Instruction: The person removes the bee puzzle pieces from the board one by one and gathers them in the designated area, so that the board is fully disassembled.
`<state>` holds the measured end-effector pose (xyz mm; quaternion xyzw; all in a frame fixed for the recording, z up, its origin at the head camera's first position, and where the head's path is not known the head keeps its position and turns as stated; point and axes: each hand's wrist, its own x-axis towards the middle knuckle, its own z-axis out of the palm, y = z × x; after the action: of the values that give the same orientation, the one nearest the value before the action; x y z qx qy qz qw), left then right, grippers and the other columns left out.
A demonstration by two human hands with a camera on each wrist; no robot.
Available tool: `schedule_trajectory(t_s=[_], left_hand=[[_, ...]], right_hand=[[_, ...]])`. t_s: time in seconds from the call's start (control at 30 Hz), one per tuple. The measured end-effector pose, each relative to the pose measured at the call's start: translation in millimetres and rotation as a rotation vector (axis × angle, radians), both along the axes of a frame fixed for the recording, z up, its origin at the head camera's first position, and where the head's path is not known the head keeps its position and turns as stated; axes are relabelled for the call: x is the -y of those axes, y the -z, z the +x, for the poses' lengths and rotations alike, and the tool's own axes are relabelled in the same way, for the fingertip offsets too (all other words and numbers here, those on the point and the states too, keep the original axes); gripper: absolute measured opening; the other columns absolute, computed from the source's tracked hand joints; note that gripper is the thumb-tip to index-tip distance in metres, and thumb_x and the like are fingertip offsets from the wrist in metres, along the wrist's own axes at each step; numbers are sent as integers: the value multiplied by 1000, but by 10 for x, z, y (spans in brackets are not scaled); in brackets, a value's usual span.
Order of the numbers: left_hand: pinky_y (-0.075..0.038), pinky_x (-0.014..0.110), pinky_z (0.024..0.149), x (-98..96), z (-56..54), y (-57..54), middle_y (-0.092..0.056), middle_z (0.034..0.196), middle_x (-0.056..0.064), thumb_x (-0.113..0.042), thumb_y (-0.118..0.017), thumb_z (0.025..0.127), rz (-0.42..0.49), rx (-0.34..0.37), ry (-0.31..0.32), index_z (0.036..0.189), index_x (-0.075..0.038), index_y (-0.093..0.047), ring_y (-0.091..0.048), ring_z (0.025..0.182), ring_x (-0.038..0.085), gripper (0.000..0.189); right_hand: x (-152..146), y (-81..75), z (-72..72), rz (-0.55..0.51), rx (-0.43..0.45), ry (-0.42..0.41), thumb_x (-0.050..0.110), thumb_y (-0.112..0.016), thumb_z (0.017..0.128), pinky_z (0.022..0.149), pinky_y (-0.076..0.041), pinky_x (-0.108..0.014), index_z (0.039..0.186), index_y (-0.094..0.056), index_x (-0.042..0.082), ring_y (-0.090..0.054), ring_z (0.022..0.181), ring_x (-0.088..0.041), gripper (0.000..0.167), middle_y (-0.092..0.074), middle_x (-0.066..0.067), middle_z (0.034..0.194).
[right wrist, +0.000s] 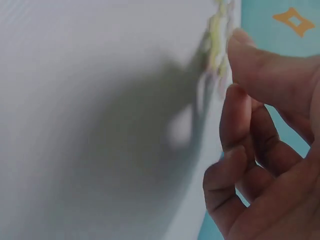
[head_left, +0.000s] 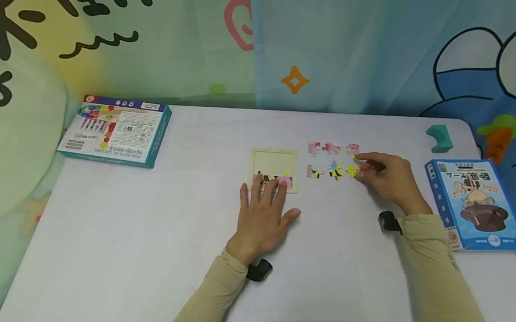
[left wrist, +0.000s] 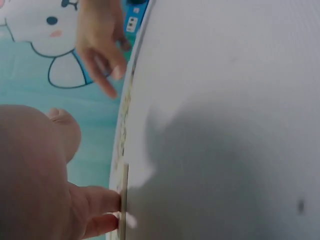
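Note:
In the head view my left hand [head_left: 260, 223] lies with fingers spread over the lower edge of a small cream puzzle tray [head_left: 275, 152]. Its fingertips rest on a row of pink and yellow puzzle pieces [head_left: 287, 180] inside the tray, hiding part of them. The left wrist view shows those fingertips at the tray's edge. My right hand [head_left: 392, 179] reaches to the loose pieces, thumb and index finger parted beside a yellow puzzle piece [head_left: 351, 170]. A pink puzzle piece [head_left: 353, 148] lies just above the index fingertip. In the right wrist view, nothing shows between thumb and index finger.
Several more loose puzzle pieces [head_left: 331, 148] lie in two rows right of the tray. A flat box [head_left: 113, 132] lies at the back left, a blue box [head_left: 481, 205] at the right. Behind the blue box sits a green curved block [head_left: 440, 138]. A printed curtain [head_left: 338, 38] hangs behind the table.

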<state>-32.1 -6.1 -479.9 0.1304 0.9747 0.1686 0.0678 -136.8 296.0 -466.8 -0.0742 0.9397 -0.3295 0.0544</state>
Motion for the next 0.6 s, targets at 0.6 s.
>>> schedule_trajectory(t_s=[0.6], left_hand=[[-21,66,125,-85,110,5,-14,180,4,-71,-31,106,-103,110,-18,171,-15,-19,-13,166,34,87]], right_hand=[[1037,-142,-374,-134,-65,-177,12,-76,99,84,-54,-42,123,-77,1,-69,89,-31,27,-75,-17,98]])
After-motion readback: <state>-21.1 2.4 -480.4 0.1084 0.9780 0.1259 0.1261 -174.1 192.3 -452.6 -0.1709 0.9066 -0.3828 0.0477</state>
